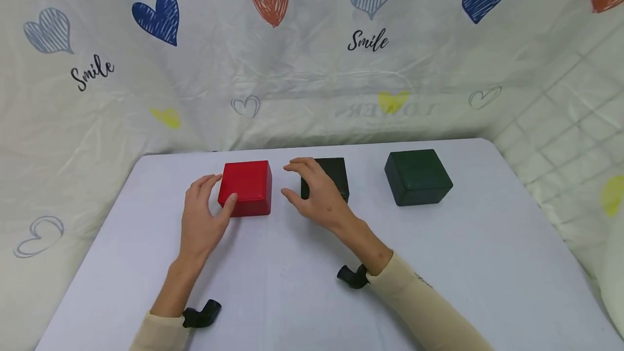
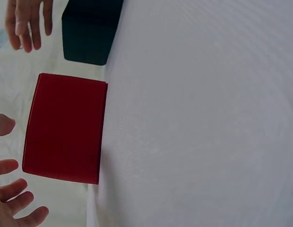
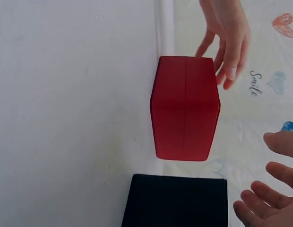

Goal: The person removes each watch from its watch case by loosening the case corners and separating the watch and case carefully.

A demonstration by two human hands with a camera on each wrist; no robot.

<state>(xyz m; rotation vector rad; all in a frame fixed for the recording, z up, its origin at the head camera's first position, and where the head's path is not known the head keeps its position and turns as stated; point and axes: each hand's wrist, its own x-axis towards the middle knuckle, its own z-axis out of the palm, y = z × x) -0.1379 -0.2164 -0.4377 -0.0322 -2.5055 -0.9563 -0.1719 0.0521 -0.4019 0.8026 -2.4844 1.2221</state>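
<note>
White table [image 1: 292,297] carries everything. Nearest: left hand [image 1: 202,215], fingers loosely spread, thumb tip touching the near-left corner of the red square-topped closed box [image 1: 246,187]; no grip on it. Right hand [image 1: 317,194] just right of that box, fingers relaxed and apart, held over the front of the black closed box [image 1: 336,175], holding nothing; contact cannot be told. Red box sits flat, left of centre, lid up, front face toward the person, slightly wider than deep. Farther right, well apart: dark green closed box [image 1: 418,176], turned slightly. All boxes closed; contents hidden. Behind: heart-printed cloth backdrop [image 1: 312,53].
</note>
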